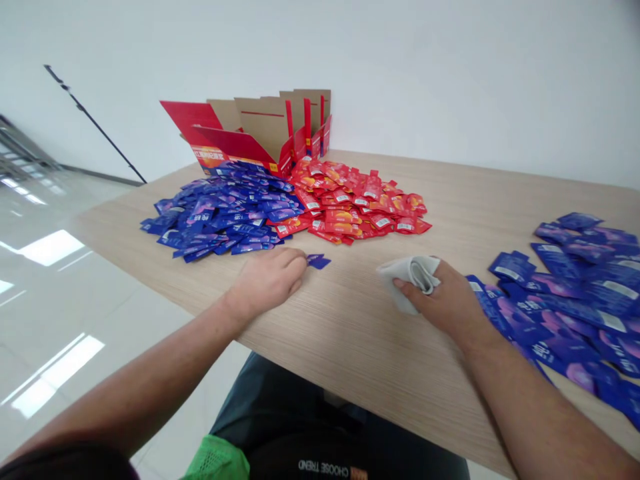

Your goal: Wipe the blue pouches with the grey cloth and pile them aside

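Two hands over the table (pixel 350 327), both occupied. Loose blue sachet (pixel 319 261) is at the left fingertips, on the near side of the left blue pile (pixel 220 212) and the red pile (pixel 363 203); bare tabletop between it and the cloth (pixel 411 275).

Handling, my view: hold the sachet by one end so its face stays free, keep it flat, don't crease it. Keep the cloth folded into a firm pad, with the loose lower corner tucked up so it can't drag. Light, even pressure should do; a thin packet probably skids if pushed. Work in the bare patch, clear of all the piles, so nothing gets mixed.

Left hand (pixel 269 277): fingers curled and close together, sachet poking out past them. Underside hidden, so can't tell if it's pinched or just pinned to the wood.

Right hand (pixel 447 293): closed on the folded cloth, thumb on the near side, cloth slightly blurred. Right blue pile (pixel 575 293) lies just beside that wrist, so watch forearm clearance there.
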A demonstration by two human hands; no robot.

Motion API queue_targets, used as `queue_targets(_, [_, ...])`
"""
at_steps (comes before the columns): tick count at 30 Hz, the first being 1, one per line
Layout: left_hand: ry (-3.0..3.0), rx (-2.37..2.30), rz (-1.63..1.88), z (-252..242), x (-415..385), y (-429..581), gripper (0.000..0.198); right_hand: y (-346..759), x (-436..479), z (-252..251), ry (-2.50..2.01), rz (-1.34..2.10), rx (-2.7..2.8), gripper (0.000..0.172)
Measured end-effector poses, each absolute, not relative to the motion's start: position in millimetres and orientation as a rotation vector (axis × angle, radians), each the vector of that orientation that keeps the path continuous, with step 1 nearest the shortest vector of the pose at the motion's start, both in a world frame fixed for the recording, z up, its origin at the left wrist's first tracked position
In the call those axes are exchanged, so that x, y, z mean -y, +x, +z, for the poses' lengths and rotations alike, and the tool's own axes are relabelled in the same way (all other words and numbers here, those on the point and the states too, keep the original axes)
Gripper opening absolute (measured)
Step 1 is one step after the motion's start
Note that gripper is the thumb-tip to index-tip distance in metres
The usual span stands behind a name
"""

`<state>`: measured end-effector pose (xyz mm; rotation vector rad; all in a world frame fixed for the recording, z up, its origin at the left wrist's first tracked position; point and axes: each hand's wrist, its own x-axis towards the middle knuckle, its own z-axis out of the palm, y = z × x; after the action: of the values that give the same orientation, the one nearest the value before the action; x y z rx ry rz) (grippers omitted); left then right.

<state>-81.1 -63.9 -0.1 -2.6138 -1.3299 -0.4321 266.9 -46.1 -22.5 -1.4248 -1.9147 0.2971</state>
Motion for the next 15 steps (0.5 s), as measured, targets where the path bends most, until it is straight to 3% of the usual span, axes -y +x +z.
queue_targets(4, [-2.604,1.341,-0.112,-22.4,73.8,-99.2,0.024,264.2,46.5,-25.5,-1.373,0.337,1.982,0.030])
queue_targets(10, [-2.503,1.564,-0.125,-25.5,45.5,-116.7,0.029,266.8,43.3,-31.3,-1.396,0.344,1.991,0.031])
queue_targets(15, [-2.327,1.656,0.058,-15.1,27.0,-125.0,0.031,270.4,37.6,-34.1,-1.439,0.338,1.981,0.036])
